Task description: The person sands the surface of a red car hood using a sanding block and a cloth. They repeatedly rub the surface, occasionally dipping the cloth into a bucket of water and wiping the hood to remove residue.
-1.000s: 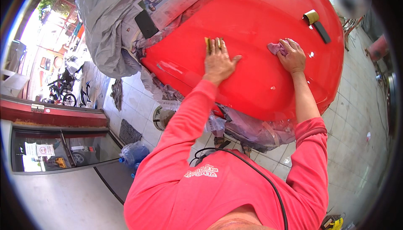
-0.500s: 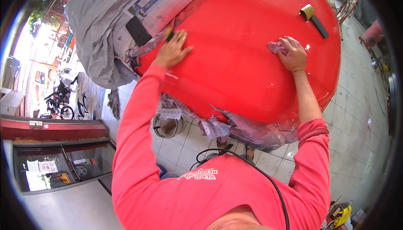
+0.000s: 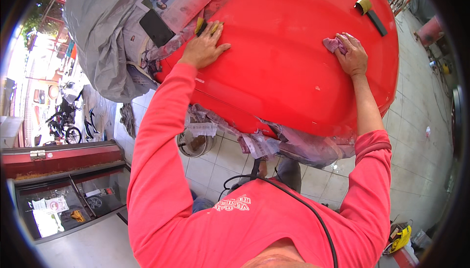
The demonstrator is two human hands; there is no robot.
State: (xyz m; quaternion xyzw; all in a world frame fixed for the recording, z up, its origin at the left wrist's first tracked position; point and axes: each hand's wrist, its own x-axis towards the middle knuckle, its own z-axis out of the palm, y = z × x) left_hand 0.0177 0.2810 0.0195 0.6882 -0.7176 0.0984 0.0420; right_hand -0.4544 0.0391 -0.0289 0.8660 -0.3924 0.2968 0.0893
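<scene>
A glossy red car hood (image 3: 279,67) spreads out before me. My left hand (image 3: 204,48) lies on its left part, fingers extended over a small black sanding block with yellow sandpaper (image 3: 200,25); most of the block is hidden under the fingers. On the right part of the hood, my right hand (image 3: 353,57) is closed around a crumpled pink cloth (image 3: 334,46) pressed to the paint. Beyond it, a second black block (image 3: 376,23) rests on the hood beside a curled piece of yellow sandpaper (image 3: 363,4).
Grey plastic sheeting (image 3: 100,38) and newspaper cover the car at the left, with a black phone (image 3: 156,27) on top. Torn masking paper (image 3: 262,145) hangs from the hood's near edge. A bucket (image 3: 196,144) stands on the tiled floor. A black cable (image 3: 313,209) crosses my chest.
My left hand has slid a little forward and right with the block. My right hand has moved slightly to the right with the cloth. The view has shifted a little.
</scene>
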